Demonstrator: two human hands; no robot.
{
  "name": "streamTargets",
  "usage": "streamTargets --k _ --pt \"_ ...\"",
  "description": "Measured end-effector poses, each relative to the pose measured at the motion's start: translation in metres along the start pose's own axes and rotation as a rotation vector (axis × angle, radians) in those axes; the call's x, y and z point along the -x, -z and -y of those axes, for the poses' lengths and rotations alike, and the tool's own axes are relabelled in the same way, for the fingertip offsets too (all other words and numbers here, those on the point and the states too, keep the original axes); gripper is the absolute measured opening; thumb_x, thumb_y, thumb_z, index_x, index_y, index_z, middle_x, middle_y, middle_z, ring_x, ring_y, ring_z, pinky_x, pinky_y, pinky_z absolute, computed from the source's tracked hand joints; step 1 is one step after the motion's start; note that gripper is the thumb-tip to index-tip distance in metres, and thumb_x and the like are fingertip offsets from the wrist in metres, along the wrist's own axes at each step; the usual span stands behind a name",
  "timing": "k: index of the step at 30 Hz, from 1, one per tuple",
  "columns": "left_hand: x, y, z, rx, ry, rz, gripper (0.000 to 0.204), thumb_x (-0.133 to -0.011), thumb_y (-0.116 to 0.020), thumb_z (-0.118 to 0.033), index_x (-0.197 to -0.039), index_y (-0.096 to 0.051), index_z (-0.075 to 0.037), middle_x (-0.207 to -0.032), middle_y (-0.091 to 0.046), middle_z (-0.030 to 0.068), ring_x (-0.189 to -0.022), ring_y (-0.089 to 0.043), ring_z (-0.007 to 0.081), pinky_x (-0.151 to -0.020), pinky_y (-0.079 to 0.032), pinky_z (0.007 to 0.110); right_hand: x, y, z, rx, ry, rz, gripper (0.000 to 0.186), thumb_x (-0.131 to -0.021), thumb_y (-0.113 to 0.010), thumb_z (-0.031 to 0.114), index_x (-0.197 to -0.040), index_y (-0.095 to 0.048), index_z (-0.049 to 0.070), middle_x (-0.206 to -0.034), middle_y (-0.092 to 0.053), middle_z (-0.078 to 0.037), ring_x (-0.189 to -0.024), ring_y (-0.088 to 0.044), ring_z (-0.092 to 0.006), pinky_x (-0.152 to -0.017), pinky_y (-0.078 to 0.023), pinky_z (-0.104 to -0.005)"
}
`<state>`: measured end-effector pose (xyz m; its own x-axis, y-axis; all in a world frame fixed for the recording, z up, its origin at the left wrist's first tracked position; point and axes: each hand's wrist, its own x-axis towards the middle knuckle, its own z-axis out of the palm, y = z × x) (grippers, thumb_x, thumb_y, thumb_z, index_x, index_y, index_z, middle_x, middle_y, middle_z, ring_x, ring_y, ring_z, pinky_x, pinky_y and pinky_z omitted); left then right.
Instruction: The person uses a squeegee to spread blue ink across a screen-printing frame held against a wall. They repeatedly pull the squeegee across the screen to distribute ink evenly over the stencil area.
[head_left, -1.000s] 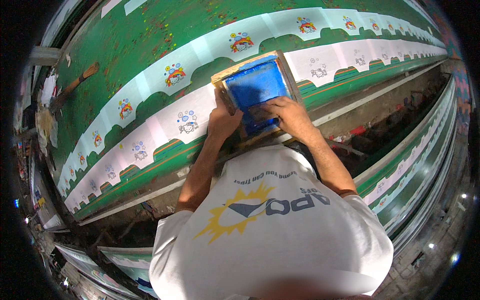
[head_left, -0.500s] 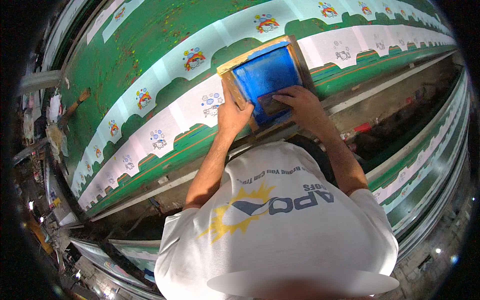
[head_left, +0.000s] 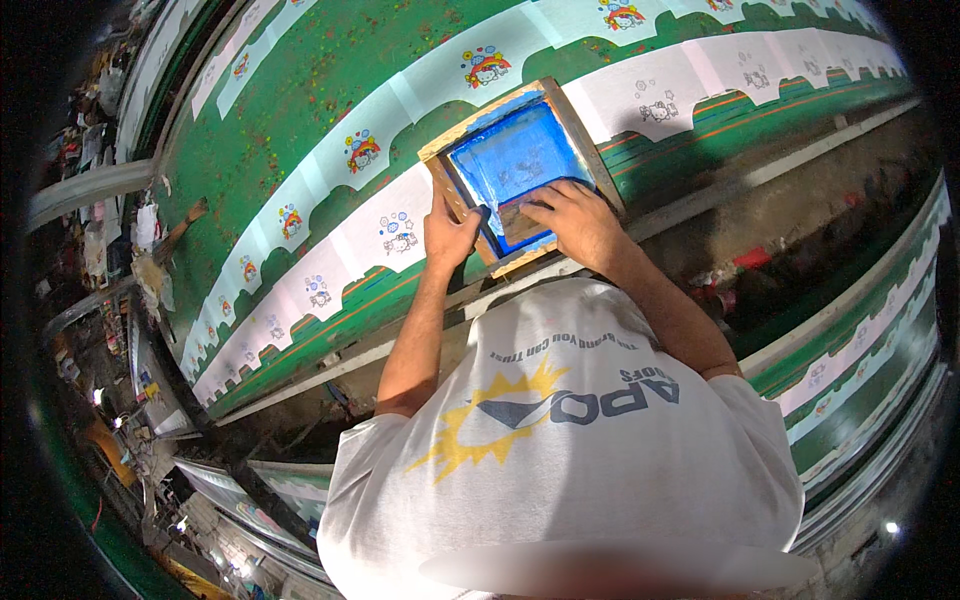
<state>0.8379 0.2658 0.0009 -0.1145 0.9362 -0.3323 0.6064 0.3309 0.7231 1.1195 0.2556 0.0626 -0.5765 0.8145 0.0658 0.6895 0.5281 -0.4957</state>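
Observation:
A wooden-framed printing screen (head_left: 588, 132) lies over the near strip of pale printed pieces, with wet blue ink across its mesh (head_left: 515, 150). A faint design shows in the mesh. My left hand (head_left: 450, 238) grips the frame's left side, thumb toward its inner edge. My right hand (head_left: 578, 222) is closed on a brownish squeegee (head_left: 520, 222), which rests inside the frame near its lower edge. Left of the screen, a pale piece carries a blue and dark outline print (head_left: 400, 235). The piece to its right bears only dark outlines (head_left: 658, 108).
A long green table (head_left: 250, 150) holds rows of pale cut pieces; the farther row has multicoloured prints (head_left: 487, 68). A metal rail (head_left: 690, 205) runs along the near edge. Another printing table (head_left: 850, 370) stands behind at right. A brush-like tool (head_left: 180, 228) lies at the far left.
The screen, tilted before, now lies flatter over the strip. More of its mesh shows and looks brighter. The squeegee and right hand have shifted slightly left and down; the whole view has turned a little.

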Motion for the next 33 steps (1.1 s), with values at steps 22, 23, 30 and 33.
streamTargets --k 22,23,30,33 --pt "0.0 0.008 -0.012 0.05 0.033 0.145 0.112 -0.086 -0.078 -0.031 -0.176 -0.014 -0.009 -0.112 -0.081 0.0275 -0.098 -0.081 0.0437 -0.087 -0.067 0.049 -0.031 0.003 -0.013 -0.126 0.012 -0.037 0.038 -0.089 -0.069 0.001 -0.124 -0.08 0.011 -0.121 -0.077 -0.012 -0.118 -0.069 -0.0361 -0.103 -0.057 -0.0467" --pt "0.0 0.01 -0.013 0.05 0.056 0.168 0.113 -0.087 -0.078 -0.032 -0.176 -0.014 -0.008 -0.11 -0.081 0.0276 -0.097 -0.081 0.0439 -0.086 -0.067 0.049 -0.023 0.005 -0.008 -0.173 0.0 -0.044 0.04 -0.088 -0.071 0.001 -0.126 -0.079 0.01 -0.122 -0.076 -0.012 -0.119 -0.069 -0.0361 -0.104 -0.057 -0.0458" --pt "-0.004 0.008 -0.007 -0.02 0.009 0.164 0.115 -0.086 -0.077 -0.035 -0.173 -0.011 0.003 -0.105 -0.08 0.029 -0.093 -0.08 0.0454 -0.083 -0.066 0.049 -0.058 0.017 -0.029 -0.133 0.198 0.034 0.05 -0.092 -0.067 0.006 -0.133 -0.081 0.032 -0.113 -0.078 -0.01 -0.106 -0.073 -0.0339 -0.098 -0.059 -0.0456" --pt "-0.004 0.007 -0.006 -0.005 -0.013 0.164 0.117 -0.086 -0.078 -0.035 -0.173 -0.01 0.004 -0.105 -0.08 0.0283 -0.093 -0.08 0.0454 -0.083 -0.066 0.048 -0.114 0.003 -0.045 -0.032 0.195 -0.035 0.053 -0.093 -0.065 0.006 -0.135 -0.079 0.037 -0.109 -0.079 -0.013 -0.103 -0.074 -0.035 -0.099 -0.059 -0.0493"
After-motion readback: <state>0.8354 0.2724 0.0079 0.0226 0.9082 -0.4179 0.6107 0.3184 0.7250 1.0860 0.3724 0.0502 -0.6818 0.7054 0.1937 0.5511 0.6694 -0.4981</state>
